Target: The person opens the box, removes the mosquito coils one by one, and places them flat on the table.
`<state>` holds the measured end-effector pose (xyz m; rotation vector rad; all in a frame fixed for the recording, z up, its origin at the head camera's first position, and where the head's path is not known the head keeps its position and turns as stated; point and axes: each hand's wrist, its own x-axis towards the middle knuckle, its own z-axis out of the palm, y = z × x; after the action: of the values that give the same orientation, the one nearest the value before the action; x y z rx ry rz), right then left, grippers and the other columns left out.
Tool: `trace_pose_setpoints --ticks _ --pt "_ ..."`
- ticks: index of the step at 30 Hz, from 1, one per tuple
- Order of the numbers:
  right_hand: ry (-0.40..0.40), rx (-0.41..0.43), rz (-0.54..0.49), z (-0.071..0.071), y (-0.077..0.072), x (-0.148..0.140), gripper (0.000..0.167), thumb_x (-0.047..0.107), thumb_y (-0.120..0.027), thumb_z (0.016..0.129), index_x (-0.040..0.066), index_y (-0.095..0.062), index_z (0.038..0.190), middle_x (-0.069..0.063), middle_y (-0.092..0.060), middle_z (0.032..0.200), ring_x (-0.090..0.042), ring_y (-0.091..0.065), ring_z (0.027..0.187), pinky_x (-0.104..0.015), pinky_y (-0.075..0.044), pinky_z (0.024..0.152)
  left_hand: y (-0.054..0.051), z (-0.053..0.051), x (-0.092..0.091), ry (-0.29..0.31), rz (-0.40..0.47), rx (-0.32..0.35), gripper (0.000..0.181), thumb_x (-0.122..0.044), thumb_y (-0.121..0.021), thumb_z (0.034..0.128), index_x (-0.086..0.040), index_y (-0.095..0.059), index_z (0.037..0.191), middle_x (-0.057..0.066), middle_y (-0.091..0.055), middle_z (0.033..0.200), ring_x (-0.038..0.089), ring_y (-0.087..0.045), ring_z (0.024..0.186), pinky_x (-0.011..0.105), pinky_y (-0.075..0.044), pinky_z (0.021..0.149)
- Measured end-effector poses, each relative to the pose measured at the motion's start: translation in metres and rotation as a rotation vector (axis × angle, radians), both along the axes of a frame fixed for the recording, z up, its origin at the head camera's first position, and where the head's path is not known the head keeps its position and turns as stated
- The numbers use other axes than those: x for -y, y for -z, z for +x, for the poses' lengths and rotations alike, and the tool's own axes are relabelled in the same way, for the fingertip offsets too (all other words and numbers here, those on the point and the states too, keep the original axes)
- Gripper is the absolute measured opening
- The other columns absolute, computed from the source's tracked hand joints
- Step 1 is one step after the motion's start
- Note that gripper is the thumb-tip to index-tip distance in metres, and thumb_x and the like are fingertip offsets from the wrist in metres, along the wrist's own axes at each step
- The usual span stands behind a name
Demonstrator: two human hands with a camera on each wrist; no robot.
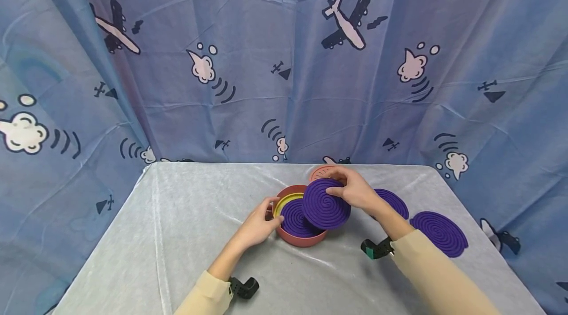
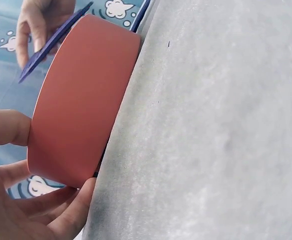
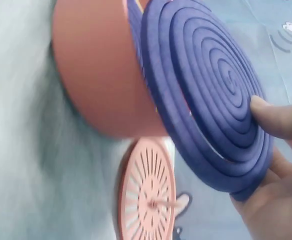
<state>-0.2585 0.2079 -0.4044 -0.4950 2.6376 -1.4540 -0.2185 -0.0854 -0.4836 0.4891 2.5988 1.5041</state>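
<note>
"Texture first: what do we see in use?"

"We see the held coil [image 1: 326, 206], a flat purple spiral, matte and ridged, tilted over the right part of the round container [image 1: 301, 241]. The right hand [image 1: 352, 189] pinches it, thumb on the ridged face, fingers behind. Whether its edge touches the rim we cannot tell."

"And the left hand [image 1: 257, 224]?"

"It grips the container's side, fingers spread around the smooth, coral-red wall."

"What do we make out inside?"

"Another purple spiral, the inner coil [image 1: 295, 219] — with a yellow ring [image 1: 286, 199] curving along its far left side."

"And beyond?"

"Behind the container we spot the slotted disc [image 3: 145, 190], pink, its narrow slits fanning out around a thin peg [image 3: 171, 204]. To the right lie two more spirals — the nearer coil [image 1: 439, 233] and the farther coil [image 1: 392, 200], partly hidden by the right arm."

"Underneath?"

"We have the table [image 1: 213, 196] in a pale, creased covering, and behind it a softly folded blue curtain [image 1: 248, 58] printed with planes."
</note>
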Motion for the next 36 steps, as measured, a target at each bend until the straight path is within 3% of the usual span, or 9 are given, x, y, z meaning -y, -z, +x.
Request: trace_pose_setpoints --ticks 11,20,25,32,36 --pt "0.046 -0.012 0.079 0.017 0.007 -0.058 0.037 0.006 -0.071 0.094 -0.004 -0.060 0.128 -0.020 -0.066 0.121 -0.027 -0.065 0.103 -0.028 -0.052 0.082 0.001 0.000 -0.001 0.007 0.002 0.007 0.055 -0.024 -0.066 0.0965 -0.008 -0.049 0.146 0.016 -0.060 0.124 0.029 -0.061 0.111 0.049 -0.050 0.093" --pt "0.079 0.078 0.098 0.033 0.021 -0.094 0.037 0.007 -0.071 0.094 -0.005 -0.059 0.127 -0.019 -0.066 0.116 -0.025 -0.064 0.099 -0.028 -0.053 0.077 0.001 0.000 0.000 0.003 -0.014 0.007 0.054 -0.025 -0.066 0.0972 -0.009 -0.049 0.146 0.016 -0.060 0.125 0.028 -0.062 0.111 0.049 -0.050 0.093" --pt "0.101 0.082 0.134 0.040 0.031 -0.108 0.035 0.008 -0.072 0.093 -0.003 -0.062 0.125 -0.019 -0.064 0.121 -0.028 -0.061 0.105 -0.029 -0.051 0.080 0.000 0.000 0.001 0.005 -0.005 0.015 0.054 -0.024 -0.065 0.0975 -0.009 -0.048 0.146 0.018 -0.059 0.129 0.029 -0.061 0.114 0.051 -0.048 0.095" --pt "0.113 0.158 0.114 0.045 0.045 -0.122 0.035 0.005 -0.071 0.093 -0.005 -0.060 0.125 -0.016 -0.063 0.106 -0.023 -0.057 0.089 -0.028 -0.049 0.073 0.000 0.001 0.000 0.016 -0.001 0.015 0.055 -0.024 -0.065 0.0975 -0.008 -0.047 0.147 0.019 -0.059 0.131 0.031 -0.060 0.116 0.052 -0.048 0.097" --pt "0.133 0.194 0.124 0.048 0.052 -0.127 0.035 0.006 -0.070 0.095 -0.004 -0.059 0.126 -0.015 -0.062 0.109 -0.022 -0.055 0.090 -0.029 -0.048 0.072 -0.001 0.001 0.000 0.014 0.001 0.017 0.055 -0.025 -0.065 0.0975 -0.008 -0.048 0.147 0.019 -0.059 0.131 0.031 -0.060 0.116 0.052 -0.048 0.096"
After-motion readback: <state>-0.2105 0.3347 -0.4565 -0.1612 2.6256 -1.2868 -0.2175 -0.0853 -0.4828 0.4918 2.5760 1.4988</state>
